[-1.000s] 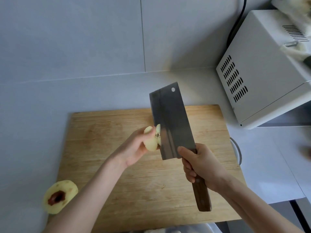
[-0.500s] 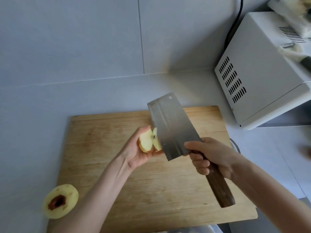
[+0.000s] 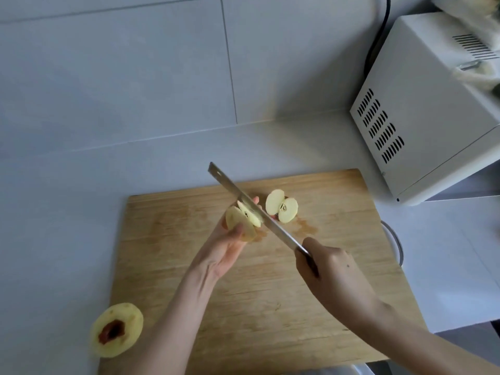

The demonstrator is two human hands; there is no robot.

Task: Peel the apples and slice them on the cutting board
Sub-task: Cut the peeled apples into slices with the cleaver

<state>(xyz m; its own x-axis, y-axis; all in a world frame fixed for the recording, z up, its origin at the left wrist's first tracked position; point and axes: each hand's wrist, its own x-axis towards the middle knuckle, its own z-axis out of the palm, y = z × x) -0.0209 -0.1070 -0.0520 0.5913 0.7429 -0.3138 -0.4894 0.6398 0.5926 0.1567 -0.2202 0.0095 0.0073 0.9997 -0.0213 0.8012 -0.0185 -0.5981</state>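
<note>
On the wooden cutting board (image 3: 270, 293), my left hand (image 3: 224, 247) holds a peeled apple half (image 3: 243, 220) with thumb and fingers. The cleaver (image 3: 251, 207) stands edge-down right beside that half, its blade seen almost edge-on; my right hand (image 3: 330, 274) grips its handle. On the other side of the blade, another apple half (image 3: 281, 206) lies cut face up, showing its core and seeds. A second peeled apple (image 3: 116, 329) with a dark brown spot sits at the board's front-left corner, partly on the counter.
A white microwave (image 3: 422, 112) stands at the right behind the board, with a black cable (image 3: 378, 36) running up the tiled wall. A round metal rim (image 3: 395, 239) shows on the counter right of the board. Pale countertop surrounds the board.
The cleaver came down from a raised, flat-facing position and now stands edge-down on the board. The apple in my left hand has split; one half fell to the right of the blade.
</note>
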